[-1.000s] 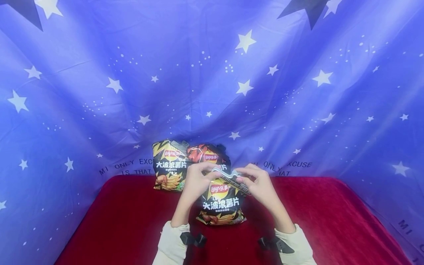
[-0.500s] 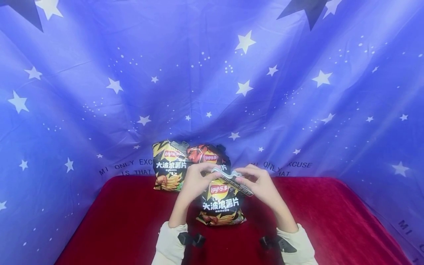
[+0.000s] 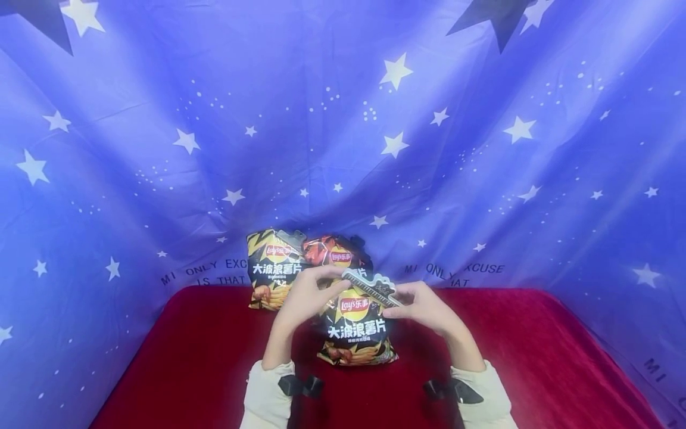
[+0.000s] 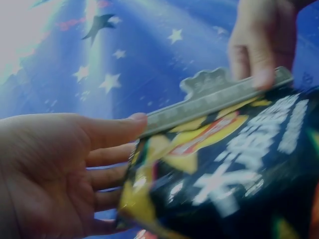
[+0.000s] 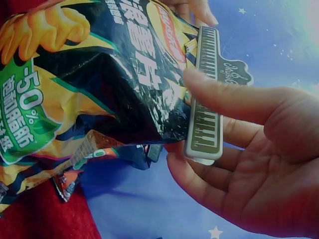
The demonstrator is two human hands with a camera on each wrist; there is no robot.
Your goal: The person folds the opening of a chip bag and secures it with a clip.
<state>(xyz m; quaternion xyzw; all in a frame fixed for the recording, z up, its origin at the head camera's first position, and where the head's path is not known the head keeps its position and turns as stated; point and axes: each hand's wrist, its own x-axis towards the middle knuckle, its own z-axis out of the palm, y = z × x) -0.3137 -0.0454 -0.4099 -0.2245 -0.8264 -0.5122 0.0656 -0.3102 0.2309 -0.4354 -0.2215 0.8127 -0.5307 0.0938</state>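
Observation:
A long clip [image 3: 370,289] with a piano-key pattern and a wavy-edged tab lies across the top of a black and yellow bag of potato chips [image 3: 356,339]. My left hand [image 3: 305,301] holds its left end; in the left wrist view the thumb [image 4: 117,130] presses on the clip's end, and the other fingers reach behind the bag. My right hand [image 3: 429,308] pinches near the clip's right end. In the right wrist view its thumb lies over the front edge of the clip [image 5: 205,134], with the fingers behind.
A second black and yellow chip bag [image 3: 274,262] with a grey clip [image 3: 292,239] stands behind at the left. Beside it is a red chip bag [image 3: 328,250], partly hidden. A red cloth [image 3: 536,351] covers the table; a blue star-patterned curtain [image 3: 343,119] hangs behind.
My right hand has shifted from the clip's tab toward its right end, and the patterned face and tab now show more. Both forearms have spread slightly apart. The bags behind stay put.

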